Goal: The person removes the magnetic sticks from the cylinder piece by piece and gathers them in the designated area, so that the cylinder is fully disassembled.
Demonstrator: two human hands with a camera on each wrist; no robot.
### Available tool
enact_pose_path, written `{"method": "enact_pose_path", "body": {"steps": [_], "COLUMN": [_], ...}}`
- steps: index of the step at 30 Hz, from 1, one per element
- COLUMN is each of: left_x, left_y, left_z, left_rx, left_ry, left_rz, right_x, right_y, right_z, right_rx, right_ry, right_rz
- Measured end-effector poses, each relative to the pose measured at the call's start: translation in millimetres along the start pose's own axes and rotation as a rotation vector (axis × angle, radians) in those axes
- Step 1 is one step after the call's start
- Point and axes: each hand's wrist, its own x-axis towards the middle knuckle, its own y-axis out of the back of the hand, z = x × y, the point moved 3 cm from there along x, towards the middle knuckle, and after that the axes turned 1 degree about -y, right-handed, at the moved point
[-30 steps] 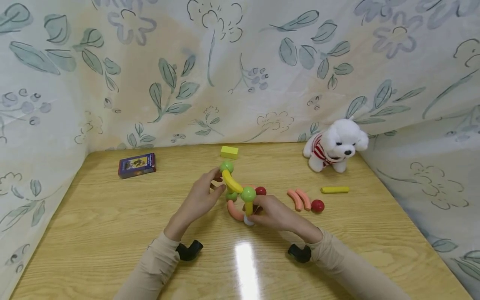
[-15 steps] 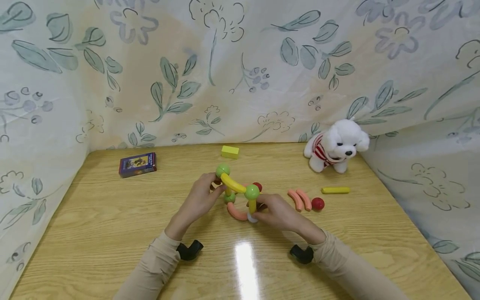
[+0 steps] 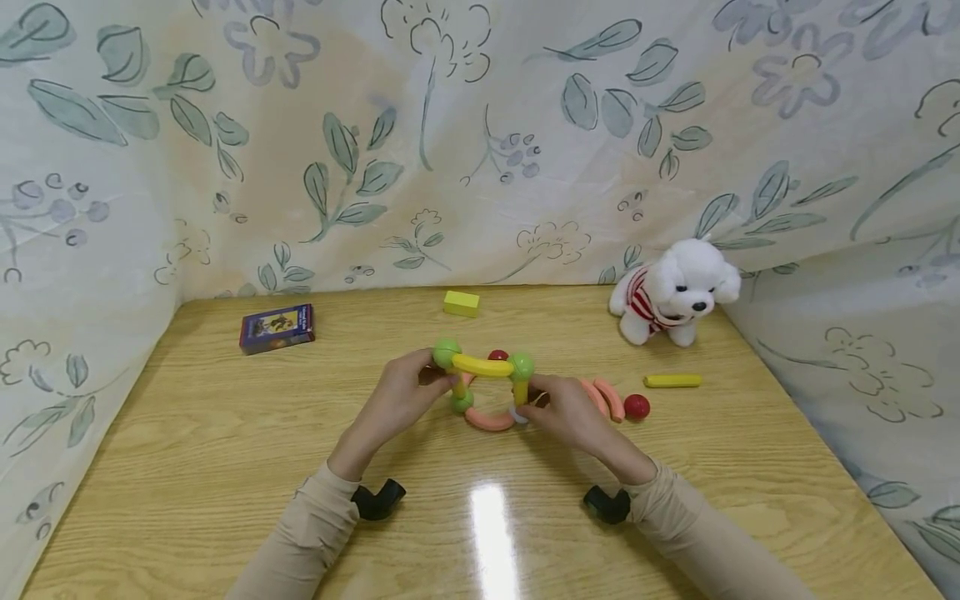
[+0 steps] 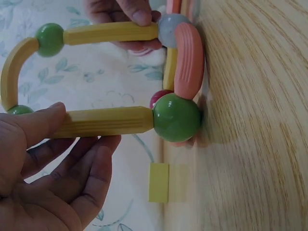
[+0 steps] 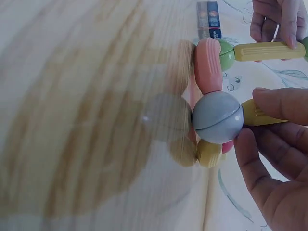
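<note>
Both hands hold a standing frame of toy building rods and balls. My left hand (image 3: 401,396) pinches its left upright yellow rod (image 4: 108,120), which rises from a lower green ball (image 4: 177,117). With thumb and fingers, my right hand (image 3: 573,412) pinches the right upright yellow rod (image 4: 115,32), close over the grey ball (image 5: 218,117). A curved yellow rod (image 3: 482,367) joins two upper green balls across the top. Low down, a curved pink rod (image 4: 189,60) links the grey ball and lower green ball. Behind shows a red ball (image 3: 498,355).
Right of my right hand lie curved pink rods (image 3: 611,400), a loose red ball (image 3: 637,407) and a yellow rod (image 3: 672,381). A white toy dog (image 3: 671,292) sits back right. Farther back are a yellow block (image 3: 461,303) and, leftward, a small box (image 3: 277,328).
The frame has turned, its right side swinging right and away from me, so the top rod now runs nearly straight across. My right hand went with it; my left hand barely moved.
</note>
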Motion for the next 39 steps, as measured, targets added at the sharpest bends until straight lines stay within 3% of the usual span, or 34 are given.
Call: {"method": "enact_pose_path", "body": {"steps": [10,17,39], "left_x": [-1.0,-1.5,-1.2], "left_y": [-0.6,-0.4,-1.0], "left_z": [4.8,5.6,5.8], "left_rx": [0.037,0.009,-0.007], "left_ry": [-0.053,-0.023,-0.026], "left_rz": [0.009,-0.016,-0.064], "right_x": [0.6,2.5,3.0], "right_y": [2.4,3.2,3.4], "right_z": [3.5,4.6,7.2], "right_rx": [-0.005,0.006,0.017], "right_ry": [-0.011,-0.029,-0.043], "right_rz": [0.03,0.025,0.016]}}
